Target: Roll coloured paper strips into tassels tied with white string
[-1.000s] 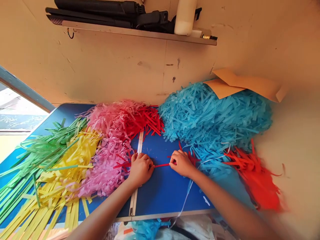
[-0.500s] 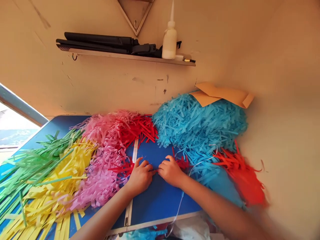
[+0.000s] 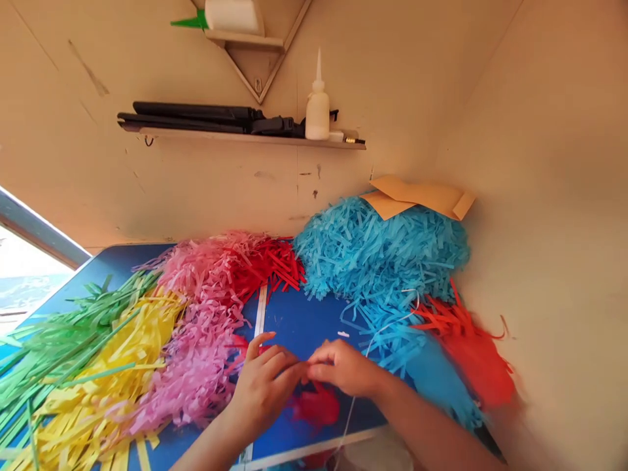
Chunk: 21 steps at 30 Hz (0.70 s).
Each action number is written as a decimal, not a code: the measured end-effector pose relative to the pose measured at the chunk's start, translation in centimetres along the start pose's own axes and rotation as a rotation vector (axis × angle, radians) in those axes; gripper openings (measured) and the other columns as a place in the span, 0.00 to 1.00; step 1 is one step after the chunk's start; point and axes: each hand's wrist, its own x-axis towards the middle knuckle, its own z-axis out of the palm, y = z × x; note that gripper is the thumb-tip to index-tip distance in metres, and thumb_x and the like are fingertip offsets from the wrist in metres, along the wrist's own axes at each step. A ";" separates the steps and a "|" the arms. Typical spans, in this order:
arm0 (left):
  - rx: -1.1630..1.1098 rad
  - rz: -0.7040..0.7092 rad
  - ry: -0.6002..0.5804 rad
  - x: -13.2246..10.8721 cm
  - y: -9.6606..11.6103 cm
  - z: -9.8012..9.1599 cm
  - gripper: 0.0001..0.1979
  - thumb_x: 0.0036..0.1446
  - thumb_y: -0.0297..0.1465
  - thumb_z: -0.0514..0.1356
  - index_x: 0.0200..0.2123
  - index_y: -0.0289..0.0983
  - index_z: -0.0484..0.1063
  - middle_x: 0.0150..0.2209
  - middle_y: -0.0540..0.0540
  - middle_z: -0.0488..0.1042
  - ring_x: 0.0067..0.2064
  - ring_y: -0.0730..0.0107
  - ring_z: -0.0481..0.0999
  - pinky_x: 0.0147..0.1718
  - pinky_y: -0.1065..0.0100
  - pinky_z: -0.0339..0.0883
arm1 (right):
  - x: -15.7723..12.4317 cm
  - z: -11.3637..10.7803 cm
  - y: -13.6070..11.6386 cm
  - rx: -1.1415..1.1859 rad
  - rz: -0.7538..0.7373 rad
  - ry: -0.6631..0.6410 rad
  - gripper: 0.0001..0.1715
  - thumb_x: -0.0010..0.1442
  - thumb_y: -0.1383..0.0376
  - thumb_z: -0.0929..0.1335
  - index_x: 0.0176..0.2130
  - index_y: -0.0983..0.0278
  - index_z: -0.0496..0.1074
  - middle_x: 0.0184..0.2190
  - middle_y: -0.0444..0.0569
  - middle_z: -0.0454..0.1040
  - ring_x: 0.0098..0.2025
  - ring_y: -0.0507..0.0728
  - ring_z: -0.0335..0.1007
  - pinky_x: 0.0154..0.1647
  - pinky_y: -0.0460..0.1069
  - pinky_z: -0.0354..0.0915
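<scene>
My left hand point(image 3: 267, 383) and my right hand point(image 3: 343, 366) meet above the blue table point(image 3: 299, 327). Both have their fingers closed around the thin middle of a red paper tassel point(image 3: 316, 405). One fringed end hangs below my fingers, blurred by motion, and more red strips show behind my left hand. The pinched part is mostly covered by my fingers. A thin white string point(image 3: 349, 418) runs down past my right wrist. Just left of my left hand lies a heap of pink-purple paper fringe point(image 3: 201, 373).
Yellow point(image 3: 118, 353) and green paper strips point(image 3: 73, 333) spread over the table's left side. Red fringe point(image 3: 267, 265) and a large blue fringe heap point(image 3: 383, 255) lie at the back, with brown paper point(image 3: 422, 196) on top. A wall shelf point(image 3: 235, 137) holds a squeeze bottle point(image 3: 318, 114).
My hands have moved nearer to me and come together. The red tassel, stretched out sideways between them before, now has an end hanging below. The view has tilted up slightly.
</scene>
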 end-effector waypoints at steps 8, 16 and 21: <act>-0.272 -0.457 0.063 -0.3 2.6 0.4 0.07 0.62 0.30 0.59 0.34 0.40 0.78 0.32 0.47 0.79 0.34 0.70 0.78 0.33 0.71 0.71 | -0.7 2.9 0.5 0.675 0.060 0.279 0.19 0.45 0.54 0.79 0.25 0.65 0.74 0.20 0.39 0.69 0.22 0.47 0.60 0.25 0.43 0.55; -0.343 -0.542 0.130 -1.3 3.9 2.0 0.08 0.61 0.31 0.60 0.38 0.45 0.81 0.32 0.48 0.79 0.34 0.68 0.78 0.41 0.66 0.72 | -0.7 5.9 1.1 0.904 0.006 0.465 0.19 0.43 0.56 0.80 0.26 0.63 0.73 0.20 0.39 0.68 0.20 0.47 0.60 0.22 0.42 0.57; -0.603 -0.817 0.177 -1.8 3.3 1.7 0.07 0.58 0.37 0.63 0.31 0.41 0.78 0.32 0.47 0.78 0.35 0.67 0.78 0.36 0.69 0.71 | 0.3 2.0 2.4 0.172 -0.020 0.533 0.13 0.60 0.55 0.69 0.33 0.62 0.75 0.26 0.44 0.73 0.24 0.51 0.66 0.27 0.46 0.64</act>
